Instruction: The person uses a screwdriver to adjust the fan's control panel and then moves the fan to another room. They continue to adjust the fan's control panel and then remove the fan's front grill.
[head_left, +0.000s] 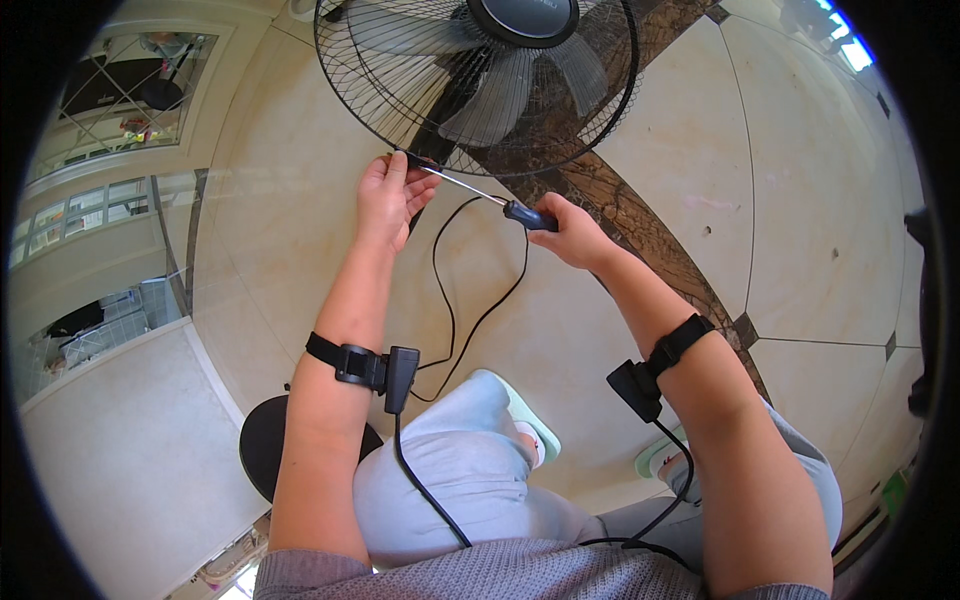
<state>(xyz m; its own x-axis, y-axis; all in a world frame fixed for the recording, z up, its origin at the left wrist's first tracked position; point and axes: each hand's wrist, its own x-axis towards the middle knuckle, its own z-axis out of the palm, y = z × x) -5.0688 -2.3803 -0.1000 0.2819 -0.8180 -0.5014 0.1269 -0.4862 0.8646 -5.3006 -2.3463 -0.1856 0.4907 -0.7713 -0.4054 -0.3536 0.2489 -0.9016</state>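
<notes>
A black fan (520, 100) with a round wire grille (385, 125) and grey see-through blades stands in front of me. My left hand (385, 200) pinches the lower left rim of the grille between thumb and fingers, around a small dark piece there. In my right hand (570, 232) is a screwdriver (530, 215), gripped by its dark blue handle. Its metal shaft points up and left, and the tip reaches the rim beside my left fingers. Those fingers partly hide the spot where the tip meets the rim.
A thin black cord (440, 270) loops across the tiled floor (800, 200) below the fan. A dark brown marble band (640, 225) crosses the floor. White cabinets with glass panes (100, 210) line the left side. Beside my left leg is a round black seat (265, 445). Cables hang from my forearm straps.
</notes>
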